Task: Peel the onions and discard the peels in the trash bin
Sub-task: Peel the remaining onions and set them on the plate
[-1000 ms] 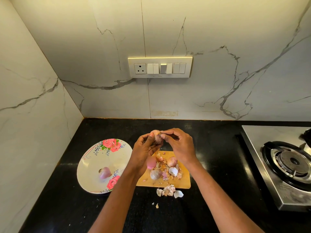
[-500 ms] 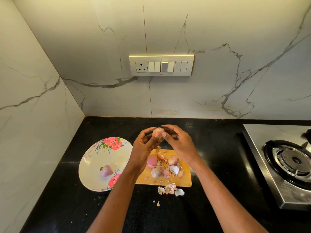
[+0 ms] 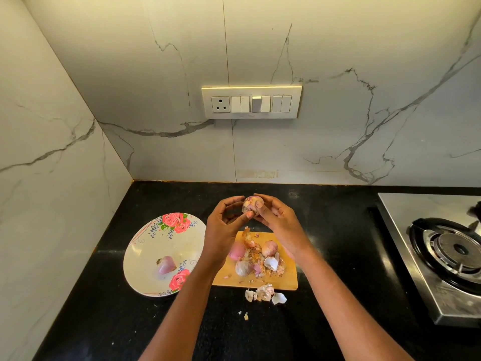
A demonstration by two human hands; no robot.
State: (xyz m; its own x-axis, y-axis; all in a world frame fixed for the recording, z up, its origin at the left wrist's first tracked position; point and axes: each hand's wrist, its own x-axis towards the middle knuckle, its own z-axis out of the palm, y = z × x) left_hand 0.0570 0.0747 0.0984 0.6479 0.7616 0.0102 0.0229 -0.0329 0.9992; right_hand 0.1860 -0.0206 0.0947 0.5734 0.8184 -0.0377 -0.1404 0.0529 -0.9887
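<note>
While raised above the cutting board (image 3: 289, 278), one onion (image 3: 252, 204) is gripped between the curled fingers of the left hand (image 3: 225, 225) and right hand (image 3: 279, 221). Three onions and loose peels (image 3: 265, 293) are kept on the board; one peeled onion (image 3: 165, 264) is held by the plate (image 3: 140, 256) on the black worktop (image 3: 109, 321).

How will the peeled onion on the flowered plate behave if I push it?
The peeled onion looks rounded with one pointed end, so it would probably roll in a curve. Its skin seems smooth, perhaps slippery. The flowered plate looks dished, likely keeping it inside.

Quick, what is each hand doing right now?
Left hand: pinching the onion.
Right hand: fingers curled round the same onion.
</note>
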